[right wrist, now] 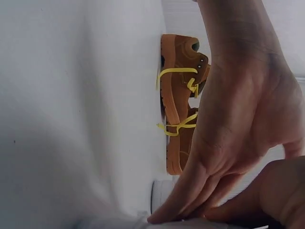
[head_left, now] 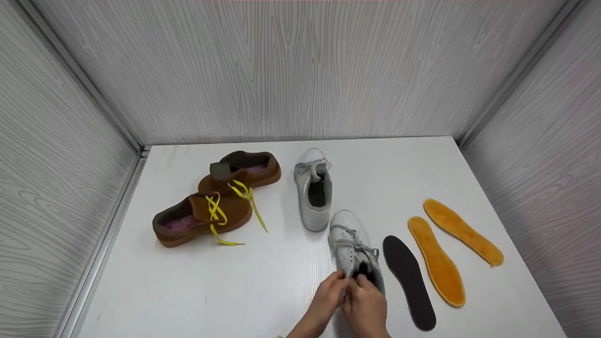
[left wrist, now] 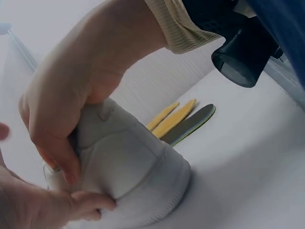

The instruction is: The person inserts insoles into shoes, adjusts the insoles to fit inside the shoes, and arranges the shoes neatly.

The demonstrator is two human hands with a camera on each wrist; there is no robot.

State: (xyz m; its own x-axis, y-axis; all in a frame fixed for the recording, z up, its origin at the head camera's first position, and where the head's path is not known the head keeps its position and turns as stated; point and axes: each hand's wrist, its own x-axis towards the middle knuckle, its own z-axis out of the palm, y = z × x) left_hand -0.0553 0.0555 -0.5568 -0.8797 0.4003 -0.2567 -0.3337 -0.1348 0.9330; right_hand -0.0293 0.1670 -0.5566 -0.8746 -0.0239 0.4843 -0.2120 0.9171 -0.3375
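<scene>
A white sneaker (head_left: 350,234) with grey laces lies toe away from me at the front of the table. My left hand (head_left: 328,295) pinches the left edge of its opening. My right hand (head_left: 367,305) reaches over the heel, its fingers curled at the opening with the tips partly hidden inside. In the left wrist view, the right hand (left wrist: 71,90) bends over the collar above the sneaker's heel (left wrist: 128,167), and the left hand (left wrist: 33,205) presses the side below. Right of the sneaker lies a dark insole (head_left: 411,281).
Two orange insoles, one beside the dark insole (head_left: 437,263) and one farther right (head_left: 462,232), lie on the white table (head_left: 263,291). Another white sneaker (head_left: 313,213) stands behind. To the left are two brown shoes (head_left: 235,209) with yellow laces. Panel walls (head_left: 300,70) enclose the table.
</scene>
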